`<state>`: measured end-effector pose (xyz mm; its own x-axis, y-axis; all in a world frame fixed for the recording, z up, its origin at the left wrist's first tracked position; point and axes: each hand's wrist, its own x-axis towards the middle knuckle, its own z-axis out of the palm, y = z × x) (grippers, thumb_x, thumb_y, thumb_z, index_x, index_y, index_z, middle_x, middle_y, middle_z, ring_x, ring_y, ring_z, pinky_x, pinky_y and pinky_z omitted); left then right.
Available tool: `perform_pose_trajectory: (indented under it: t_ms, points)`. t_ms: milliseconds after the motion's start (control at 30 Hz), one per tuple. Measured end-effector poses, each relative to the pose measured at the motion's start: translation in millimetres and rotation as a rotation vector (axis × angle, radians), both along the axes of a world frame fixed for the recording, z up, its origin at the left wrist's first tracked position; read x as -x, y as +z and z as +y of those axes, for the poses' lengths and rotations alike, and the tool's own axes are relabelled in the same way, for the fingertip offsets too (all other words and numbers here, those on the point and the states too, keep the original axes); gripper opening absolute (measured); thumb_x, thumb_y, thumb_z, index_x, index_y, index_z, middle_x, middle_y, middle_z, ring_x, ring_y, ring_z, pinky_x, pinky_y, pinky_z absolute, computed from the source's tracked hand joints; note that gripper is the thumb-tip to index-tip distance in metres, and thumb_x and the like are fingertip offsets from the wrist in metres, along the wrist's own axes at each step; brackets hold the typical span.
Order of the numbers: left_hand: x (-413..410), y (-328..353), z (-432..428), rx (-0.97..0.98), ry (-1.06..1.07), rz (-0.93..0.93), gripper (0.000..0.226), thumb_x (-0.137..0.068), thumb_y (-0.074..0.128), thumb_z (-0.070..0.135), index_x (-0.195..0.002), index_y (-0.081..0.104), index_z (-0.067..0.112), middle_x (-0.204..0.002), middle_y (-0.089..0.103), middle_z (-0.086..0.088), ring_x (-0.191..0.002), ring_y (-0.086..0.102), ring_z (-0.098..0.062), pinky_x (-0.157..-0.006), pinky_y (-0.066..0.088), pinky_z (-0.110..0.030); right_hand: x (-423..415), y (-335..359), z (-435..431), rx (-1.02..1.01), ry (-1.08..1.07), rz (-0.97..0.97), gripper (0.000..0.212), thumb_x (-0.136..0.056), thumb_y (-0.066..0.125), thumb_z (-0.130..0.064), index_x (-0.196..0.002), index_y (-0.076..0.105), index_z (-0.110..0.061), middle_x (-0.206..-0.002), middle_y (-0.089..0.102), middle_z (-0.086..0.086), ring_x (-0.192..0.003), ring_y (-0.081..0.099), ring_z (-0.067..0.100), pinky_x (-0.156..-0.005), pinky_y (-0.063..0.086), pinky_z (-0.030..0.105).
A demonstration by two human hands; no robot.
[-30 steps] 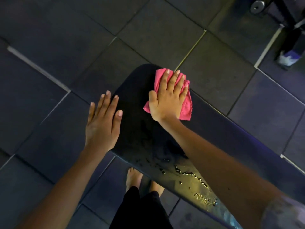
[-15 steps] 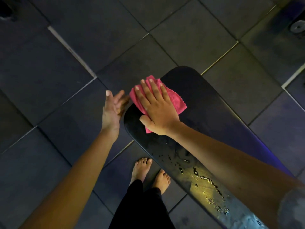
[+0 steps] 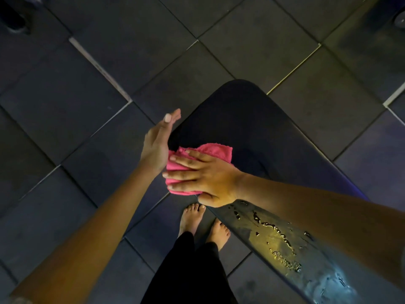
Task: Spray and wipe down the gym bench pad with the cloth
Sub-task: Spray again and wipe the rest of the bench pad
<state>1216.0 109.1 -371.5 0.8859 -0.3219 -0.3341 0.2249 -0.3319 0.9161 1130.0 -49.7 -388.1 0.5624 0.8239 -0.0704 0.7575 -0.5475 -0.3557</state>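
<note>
A black gym bench pad runs from the middle of the view down to the lower right. Drops of liquid glisten on its near part. A pink cloth lies at the pad's left edge, pressed flat under my right hand, whose fingers point left. My left hand hovers edge-on beside that edge, fingers straight and together, its palm touching the cloth's left end and holding nothing. No spray bottle is in view.
Dark rubber floor tiles with pale seams surround the bench. My bare feet and black trousers stand just left of the pad. A dark object sits at the top left corner.
My right hand has swept the cloth from the pad's far end toward its near left edge, turning to point left. My left hand turned edge-on and now meets the cloth.
</note>
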Motion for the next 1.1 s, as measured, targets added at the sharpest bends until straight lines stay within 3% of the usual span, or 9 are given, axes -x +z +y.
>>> perform_pose_trajectory:
  t_ms: [267, 533, 633, 733, 800, 833, 900, 1000, 1100]
  points:
    - [29.2, 4.3, -18.8, -0.338, -0.470, -0.404, 0.055, -0.100, 0.023, 0.043, -0.147, 0.035, 0.017, -0.159, 0.021, 0.002, -0.148, 0.002, -0.007, -0.121, 0.003, -0.035, 64.9, 12.3, -29.9, -0.122, -0.054, 0.178, 0.057, -0.083, 0.034, -0.029, -0.132, 0.059, -0.016, -0.150, 0.043, 0.003, -0.148, 0.019, 0.030, -0.120, 0.014, 0.052]
    - [67.7, -6.5, -36.8, -0.564, -0.627, -0.598, 0.058, -0.099, 0.016, 0.042, -0.149, 0.026, 0.015, -0.160, 0.017, 0.000, -0.149, 0.002, -0.015, -0.121, 0.006, -0.047, 142.3, 33.7, -51.1, -0.883, -0.900, 0.617, 0.048, -0.077, 0.034, -0.005, -0.105, 0.071, 0.006, -0.122, 0.067, 0.018, -0.132, 0.050, 0.027, -0.115, 0.031, 0.042]
    - [73.1, -10.0, -39.6, -0.637, -0.634, -0.623, 0.058, -0.100, 0.015, 0.042, -0.150, 0.023, 0.015, -0.160, 0.015, -0.001, -0.149, 0.001, -0.016, -0.121, 0.004, -0.047, 160.3, 45.0, -67.6, -1.345, -1.318, 0.811, 0.056, -0.067, 0.029, -0.002, -0.097, 0.077, -0.004, -0.066, 0.072, 0.014, -0.064, 0.071, 0.013, -0.062, 0.055, 0.020]
    - [74.8, -12.2, -39.2, -0.702, -0.625, -0.641, 0.058, -0.100, 0.015, 0.042, -0.151, 0.019, 0.015, -0.161, 0.011, -0.002, -0.149, -0.001, -0.018, -0.121, 0.002, -0.044, 150.3, 55.5, -87.1, -1.489, -1.512, 0.632, 0.058, -0.068, 0.031, -0.009, -0.102, 0.077, -0.017, -0.041, 0.056, 0.005, -0.028, 0.045, 0.013, -0.035, 0.037, 0.012]
    - [75.2, -12.9, -38.3, -0.731, -0.621, -0.632, 0.059, -0.099, 0.014, 0.043, -0.151, 0.017, 0.014, -0.161, 0.009, -0.003, -0.149, -0.002, -0.018, -0.121, 0.000, -0.042, 125.9, 63.7, -96.6, -1.352, -1.447, 0.510, 0.063, -0.066, 0.039, -0.009, -0.120, 0.069, -0.022, -0.092, 0.075, -0.014, -0.056, 0.060, -0.003, -0.046, 0.039, 0.012]
    - [75.8, -13.1, -37.8, -0.745, -0.628, -0.634, 0.061, -0.099, 0.013, 0.043, -0.151, 0.017, 0.013, -0.161, 0.009, -0.004, -0.149, -0.002, -0.018, -0.121, 0.000, -0.042, 112.3, 63.6, -98.2, -1.187, -1.430, 0.436, 0.067, -0.067, 0.041, -0.009, -0.130, 0.061, -0.020, -0.124, 0.066, -0.011, -0.089, 0.064, -0.003, -0.072, 0.043, 0.009]
    - [76.7, -13.9, -37.2, -0.745, -0.629, -0.632, 0.062, -0.099, 0.011, 0.044, -0.151, 0.017, 0.012, -0.161, 0.009, -0.004, -0.149, -0.001, -0.017, -0.121, 0.000, -0.042, 88.9, 50.0, -93.7, -0.715, -1.360, 0.233, 0.068, -0.079, 0.040, -0.014, -0.147, 0.039, -0.013, -0.156, 0.034, 0.002, -0.144, 0.028, 0.015, -0.118, 0.023, 0.036]
    - [76.8, -14.9, -36.2, -0.717, -0.608, -0.600, 0.062, -0.098, 0.007, 0.044, -0.151, 0.016, 0.013, -0.161, 0.009, -0.002, -0.149, -0.001, -0.014, -0.121, 0.000, -0.042, 61.1, 20.6, -71.1, -0.035, -1.247, 0.233, 0.079, -0.084, 0.028, -0.045, -0.155, 0.002, -0.022, -0.164, -0.004, 0.009, -0.148, -0.014, 0.033, -0.119, -0.007, 0.057]
    - [77.3, -17.2, -36.7, -0.733, -0.619, -0.619, 0.063, -0.098, 0.005, 0.044, -0.152, 0.015, 0.013, -0.161, 0.008, -0.002, -0.149, -0.002, -0.014, -0.121, 0.000, -0.041, 58.0, 3.7, -59.9, 0.175, -1.218, 0.133, 0.080, -0.083, 0.028, -0.051, -0.155, 0.005, -0.024, -0.163, -0.004, 0.012, -0.147, -0.013, 0.039, -0.117, -0.007, 0.060]
